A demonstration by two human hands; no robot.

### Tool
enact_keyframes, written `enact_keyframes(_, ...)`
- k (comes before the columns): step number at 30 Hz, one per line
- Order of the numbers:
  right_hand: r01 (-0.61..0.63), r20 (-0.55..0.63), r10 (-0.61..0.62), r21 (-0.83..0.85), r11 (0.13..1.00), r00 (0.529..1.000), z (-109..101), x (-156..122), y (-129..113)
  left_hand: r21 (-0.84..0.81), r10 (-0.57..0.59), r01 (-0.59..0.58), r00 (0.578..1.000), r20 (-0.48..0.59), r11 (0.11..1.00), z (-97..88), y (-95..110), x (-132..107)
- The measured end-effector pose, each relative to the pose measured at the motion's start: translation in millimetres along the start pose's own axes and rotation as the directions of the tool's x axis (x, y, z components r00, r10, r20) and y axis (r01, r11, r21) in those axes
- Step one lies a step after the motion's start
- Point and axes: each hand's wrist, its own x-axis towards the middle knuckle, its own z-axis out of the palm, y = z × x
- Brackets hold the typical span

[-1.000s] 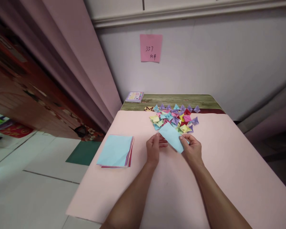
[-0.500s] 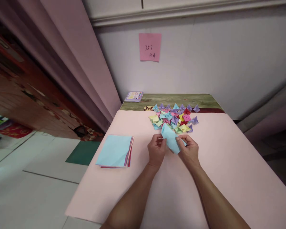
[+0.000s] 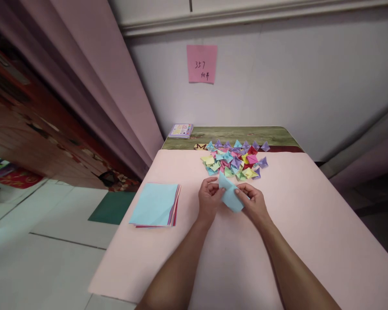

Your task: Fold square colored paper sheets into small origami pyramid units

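Note:
A partly folded sheet of light blue origami paper [image 3: 232, 199] is held between my two hands, above the pink-covered table [image 3: 236, 267]. My left hand [image 3: 210, 197] pinches its left edge, thumb on top. On the right side, my right hand [image 3: 252, 201] grips the paper between thumb and fingers. Just beyond the hands lies a heap of small folded paper pieces [image 3: 228, 161] in purple, blue, yellow, green, pink and red. To the left rests a stack of square paper sheets [image 3: 155, 204], light blue on top with red and purple edges showing.
At the table's far left corner sits a pack of printed cards [image 3: 180, 130]. A pink note [image 3: 202, 63] with handwriting is stuck to the wall behind. A pink curtain [image 3: 116, 77] hangs along the left, and a green mat [image 3: 111, 207] lies on the floor.
The blue paper has been turned and tipped lower in my hands, and its outline is now narrower. Both hands keep their grip and have shifted slightly.

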Motion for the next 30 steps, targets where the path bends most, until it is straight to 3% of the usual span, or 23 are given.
enact_keyframes(3, -0.143, 0.173, 0.125, 0.096, 0.985, 0.977, -8, 2, -5, -0.013, -0.103, 0.106, 0.986, 0.130, 0.994, -1.9, 0, 2)
enact_keyframes(6, -0.245, 0.254, 0.213, 0.104, 0.964, 0.944, -14, 4, -8, 0.035, -0.119, 0.114, 0.967, 0.225, 0.993, -2.7, -1, 1)
enact_keyframes(11, -0.217, 0.125, 0.208, 0.070, 0.974, 0.970, -15, 4, -2, 0.067, -0.120, 0.106, 0.957, 0.265, 0.992, -3.1, -4, -2)
enact_keyframes(16, -0.177, 0.081, 0.172, 0.062, 0.982, 0.982, -12, 4, 2, 0.078, -0.244, 0.231, 0.914, 0.324, 0.970, -1.3, -3, -6)
enact_keyframes(20, -0.123, 0.007, 0.123, 0.154, 0.980, 0.992, -11, 6, -3, -0.040, -0.311, 0.319, 0.940, 0.140, 0.947, 0.7, 0, -4)
enact_keyframes(24, -0.096, -0.007, 0.098, 0.178, 0.979, 0.995, -11, 5, -8, -0.151, -0.263, 0.253, 0.963, -0.053, 0.956, -0.3, 0, 1)
enact_keyframes(30, -0.175, 0.161, 0.155, 0.125, 0.976, 0.975, -4, 3, 1, -0.178, -0.193, 0.175, 0.977, -0.089, 0.968, 1.5, -1, 0)
